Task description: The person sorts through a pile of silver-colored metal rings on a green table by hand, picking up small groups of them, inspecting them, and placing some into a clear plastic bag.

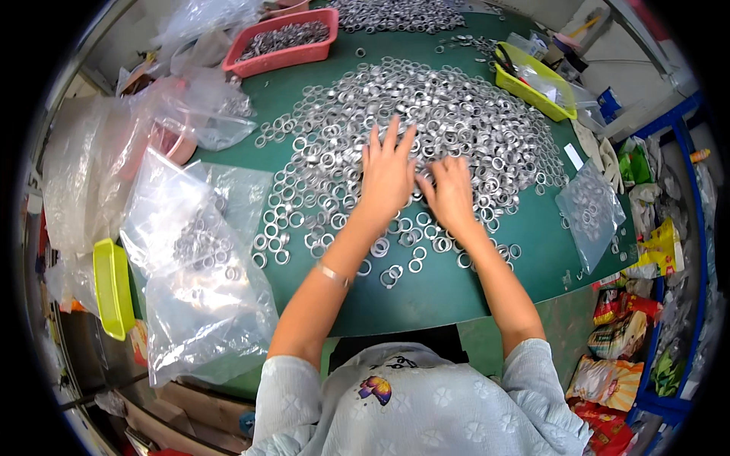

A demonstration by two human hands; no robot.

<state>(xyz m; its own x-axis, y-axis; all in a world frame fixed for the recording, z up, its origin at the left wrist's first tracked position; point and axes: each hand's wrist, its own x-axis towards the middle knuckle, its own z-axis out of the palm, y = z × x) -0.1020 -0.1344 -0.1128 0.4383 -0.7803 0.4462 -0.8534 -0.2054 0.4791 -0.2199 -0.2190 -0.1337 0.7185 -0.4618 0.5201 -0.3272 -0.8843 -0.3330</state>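
A broad heap of silver metal rings (494, 125) covers the middle of the green table. My left hand (386, 173) lies palm down on the heap, its fingers stretched out and spread. Beside it, my right hand (452, 191) rests on the rings with its fingers bent downward and its thumb apart, close to the left hand. Nothing shows held in either hand, though rings lie under both palms. Near my forearms, loose rings (390, 275) are scattered in front of the heap.
A large clear plastic bag (205, 319) with rings inside lies at left, near a yellow-green tray (114, 289). At the back stand a red basket (251, 57) of small metal parts and a yellow basket (536, 95). A smaller bag (591, 209) of rings lies right.
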